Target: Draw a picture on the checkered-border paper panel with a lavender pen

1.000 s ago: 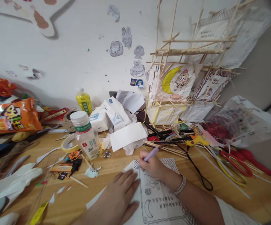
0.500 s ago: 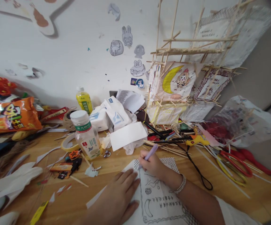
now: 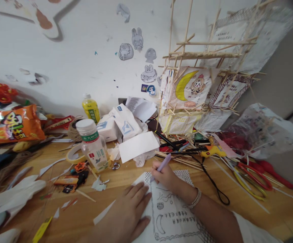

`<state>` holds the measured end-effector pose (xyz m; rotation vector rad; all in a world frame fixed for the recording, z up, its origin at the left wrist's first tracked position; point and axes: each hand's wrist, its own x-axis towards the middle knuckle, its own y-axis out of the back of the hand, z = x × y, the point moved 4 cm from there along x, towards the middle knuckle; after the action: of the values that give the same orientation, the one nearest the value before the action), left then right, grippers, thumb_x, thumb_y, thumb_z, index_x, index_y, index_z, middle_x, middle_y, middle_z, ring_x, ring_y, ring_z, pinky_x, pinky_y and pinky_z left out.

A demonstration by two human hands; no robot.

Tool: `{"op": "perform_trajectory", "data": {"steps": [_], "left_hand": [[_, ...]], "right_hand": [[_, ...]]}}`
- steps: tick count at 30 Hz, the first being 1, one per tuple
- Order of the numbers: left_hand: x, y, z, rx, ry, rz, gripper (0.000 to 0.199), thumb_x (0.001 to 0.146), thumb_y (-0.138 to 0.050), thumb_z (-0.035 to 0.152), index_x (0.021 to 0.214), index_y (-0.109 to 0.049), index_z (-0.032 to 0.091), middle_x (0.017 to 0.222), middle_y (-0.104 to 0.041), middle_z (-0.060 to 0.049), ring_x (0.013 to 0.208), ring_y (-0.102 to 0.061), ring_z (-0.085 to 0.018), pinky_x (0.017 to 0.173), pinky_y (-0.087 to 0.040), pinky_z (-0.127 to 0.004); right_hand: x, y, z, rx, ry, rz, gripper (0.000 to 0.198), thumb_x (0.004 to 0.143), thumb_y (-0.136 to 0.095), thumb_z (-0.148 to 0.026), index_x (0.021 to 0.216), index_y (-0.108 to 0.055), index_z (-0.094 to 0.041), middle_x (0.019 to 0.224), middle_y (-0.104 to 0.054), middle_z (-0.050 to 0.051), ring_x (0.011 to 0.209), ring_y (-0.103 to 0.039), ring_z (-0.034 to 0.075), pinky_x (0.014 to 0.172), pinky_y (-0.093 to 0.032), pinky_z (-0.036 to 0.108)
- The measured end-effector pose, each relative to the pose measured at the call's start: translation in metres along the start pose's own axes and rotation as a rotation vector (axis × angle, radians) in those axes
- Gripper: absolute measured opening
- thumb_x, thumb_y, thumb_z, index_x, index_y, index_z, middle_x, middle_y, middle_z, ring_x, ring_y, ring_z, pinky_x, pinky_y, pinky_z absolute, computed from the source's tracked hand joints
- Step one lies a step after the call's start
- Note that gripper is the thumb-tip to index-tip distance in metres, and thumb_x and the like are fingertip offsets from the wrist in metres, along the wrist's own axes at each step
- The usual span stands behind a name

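Note:
A white sheet of paper [image 3: 170,222] lies on the wooden table, with a patterned border, a crescent moon, small drawings and handwriting in dark lines. My right hand [image 3: 163,175] grips a light purple pen [image 3: 164,162], its tip at the crosshatched border near the sheet's upper left corner. A beaded bracelet circles the right wrist. My left hand [image 3: 128,212] lies flat across the sheet's left edge, fingers stretched out and holding nothing. Part of the sheet is hidden under both hands and the right forearm.
Behind the sheet stands a stick frame [image 3: 184,55] hung with drawn panels. A clear bottle [image 3: 94,148], a tape roll [image 3: 72,154] and tissue packs [image 3: 126,123] stand left of it. To the right lie a yellow glue gun [image 3: 213,151] and red-handled scissors [image 3: 255,177]. Scraps litter the left side.
The purple pen has tilted and shifted very slightly, with its tip still near the same part of the border. My left hand stays in place.

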<state>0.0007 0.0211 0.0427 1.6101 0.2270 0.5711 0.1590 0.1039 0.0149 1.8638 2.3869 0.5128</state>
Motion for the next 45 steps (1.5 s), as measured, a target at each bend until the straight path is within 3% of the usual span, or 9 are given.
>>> {"op": "perform_trajectory", "data": {"steps": [18,29,35,39,42,45], "left_hand": [[-0.002,-0.001,-0.002,-0.037,-0.004,0.066,0.04,0.09,-0.056,0.027,0.127,-0.054,0.011,0.128,-0.058,-0.017,0.118,-0.053,-0.034,0.096,-0.047,-0.05],[0.0,-0.001,-0.001,-0.019,0.006,0.007,0.041,0.09,-0.056,0.027,0.128,-0.054,0.012,0.13,-0.057,-0.017,0.119,-0.053,-0.034,0.096,-0.047,-0.049],[0.001,0.015,0.003,-0.107,-0.038,0.038,0.04,0.089,-0.059,0.027,0.126,-0.055,0.014,0.13,-0.058,-0.015,0.12,-0.052,-0.032,0.098,-0.046,-0.047],[0.002,0.019,0.009,-0.179,-0.167,0.012,0.04,0.087,-0.065,0.031,0.124,-0.057,0.018,0.129,-0.06,-0.008,0.122,-0.051,-0.026,0.103,-0.042,-0.04],[0.0,0.009,0.009,-0.161,-0.254,0.095,0.046,0.088,-0.062,0.041,0.127,-0.054,0.019,0.131,-0.059,-0.009,0.121,-0.052,-0.028,0.098,-0.046,-0.041],[0.0,0.0,0.007,-0.12,-0.255,0.112,0.037,0.093,-0.056,0.034,0.128,-0.053,0.019,0.132,-0.058,-0.009,0.122,-0.052,-0.028,0.099,-0.046,-0.04]], "right_hand": [[0.001,0.001,-0.001,-0.031,0.082,-0.026,0.025,0.084,-0.051,-0.022,0.061,-0.041,-0.021,0.052,-0.043,-0.007,0.048,-0.042,0.01,0.049,-0.033,0.022],[0.0,0.001,0.001,-0.017,0.067,-0.021,0.025,0.081,-0.052,-0.02,0.06,-0.04,-0.022,0.051,-0.042,-0.007,0.048,-0.041,0.01,0.048,-0.033,0.022],[0.002,0.01,-0.005,0.065,0.044,0.071,0.025,0.085,-0.05,-0.031,0.063,-0.041,-0.023,0.049,-0.045,-0.007,0.043,-0.041,0.01,0.045,-0.034,0.021],[0.002,0.031,-0.025,-0.05,0.129,0.154,0.014,0.086,-0.052,-0.03,0.076,-0.052,-0.021,0.064,-0.055,-0.003,0.058,-0.052,0.014,0.055,-0.041,0.024],[-0.002,0.04,-0.044,-0.235,0.232,0.07,0.009,0.088,-0.052,-0.024,0.089,-0.061,-0.022,0.084,-0.065,0.002,0.079,-0.059,0.018,0.072,-0.045,0.029],[-0.01,0.04,-0.055,-0.398,0.354,-0.028,0.017,0.091,-0.047,-0.019,0.094,-0.064,-0.022,0.096,-0.066,0.006,0.093,-0.059,0.021,0.086,-0.043,0.033]]}}
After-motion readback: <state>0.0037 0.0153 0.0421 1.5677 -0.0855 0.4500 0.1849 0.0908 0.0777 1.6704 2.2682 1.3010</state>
